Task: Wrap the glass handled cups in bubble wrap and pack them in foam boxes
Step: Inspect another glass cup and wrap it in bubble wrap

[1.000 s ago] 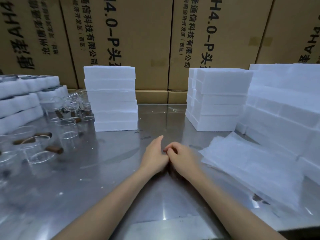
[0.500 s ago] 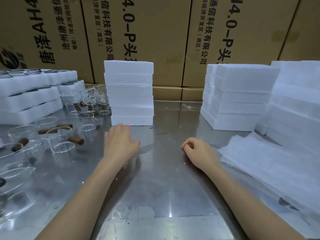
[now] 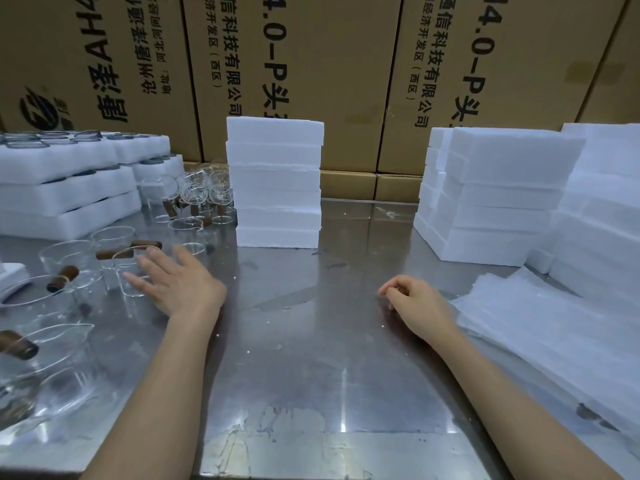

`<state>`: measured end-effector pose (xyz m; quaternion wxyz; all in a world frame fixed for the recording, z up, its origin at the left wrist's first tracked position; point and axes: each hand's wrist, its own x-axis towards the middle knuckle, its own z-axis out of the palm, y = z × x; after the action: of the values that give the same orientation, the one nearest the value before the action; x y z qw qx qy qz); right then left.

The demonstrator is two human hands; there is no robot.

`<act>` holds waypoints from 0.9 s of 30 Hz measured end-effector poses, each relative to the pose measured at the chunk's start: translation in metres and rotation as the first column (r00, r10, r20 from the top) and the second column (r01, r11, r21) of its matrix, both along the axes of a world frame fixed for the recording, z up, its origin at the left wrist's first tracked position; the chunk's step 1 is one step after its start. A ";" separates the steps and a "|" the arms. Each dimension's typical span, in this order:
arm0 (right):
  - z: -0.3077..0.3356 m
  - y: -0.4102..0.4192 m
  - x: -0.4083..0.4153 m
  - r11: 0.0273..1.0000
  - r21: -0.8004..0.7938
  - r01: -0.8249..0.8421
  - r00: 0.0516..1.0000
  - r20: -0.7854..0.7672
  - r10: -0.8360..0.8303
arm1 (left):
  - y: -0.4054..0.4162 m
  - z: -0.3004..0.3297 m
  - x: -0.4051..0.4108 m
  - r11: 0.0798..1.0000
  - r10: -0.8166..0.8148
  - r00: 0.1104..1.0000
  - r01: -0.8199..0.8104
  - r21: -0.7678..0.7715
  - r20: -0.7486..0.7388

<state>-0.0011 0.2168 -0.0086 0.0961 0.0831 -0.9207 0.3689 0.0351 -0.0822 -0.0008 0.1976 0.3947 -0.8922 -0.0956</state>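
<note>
Bare forearms, no sleeves, bare hands (image 3: 180, 282)

The bare middle of the steel table (image 3: 311, 341) gives open passage from near to far, hemmed left by crowded glass cups (image 3: 114, 244), far by a foam box stack (image 3: 277, 181), right by foam stacks (image 3: 491, 195) and bubble wrap sheets (image 3: 554, 334).
</note>
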 end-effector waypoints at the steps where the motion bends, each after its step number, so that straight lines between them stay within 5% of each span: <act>1: 0.000 0.000 0.000 1.000 -0.004 -0.005 1.000 -0.001 0.005 | 0.000 0.000 0.000 1.000 -0.002 1.000 0.002 0.000 -0.022; 8: 0.000 0.000 -0.001 1.000 -0.012 -0.021 1.000 0.010 0.021 | 0.012 0.005 0.003 0.988 -0.112 0.992 0.105 -0.112 -0.058; 12: 0.000 0.000 -0.001 1.000 0.027 -0.011 1.000 0.015 0.011 | 0.040 0.008 0.001 0.930 -0.320 0.945 0.300 -0.213 -0.065; 16: 0.000 0.000 -0.002 1.000 0.014 -0.015 1.000 0.017 0.015 | 0.091 0.003 -0.005 0.783 -0.613 0.775 0.569 -0.253 -0.155; 21: 0.000 -0.002 -0.003 0.988 -0.132 -0.080 0.997 0.000 0.081 | 0.136 -0.009 -0.007 0.482 -0.854 0.514 0.726 -0.490 -0.080; 27: 0.001 -0.006 0.002 0.942 -0.188 -0.278 0.959 0.002 0.283 | 0.150 -0.003 -0.006 0.369 -0.926 0.250 0.760 -0.535 -0.284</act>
<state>0.0008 0.2111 -0.0077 0.0367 0.1987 -0.8624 0.4641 0.0289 0.0680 -0.0040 0.4132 -0.2334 -0.8649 -0.1636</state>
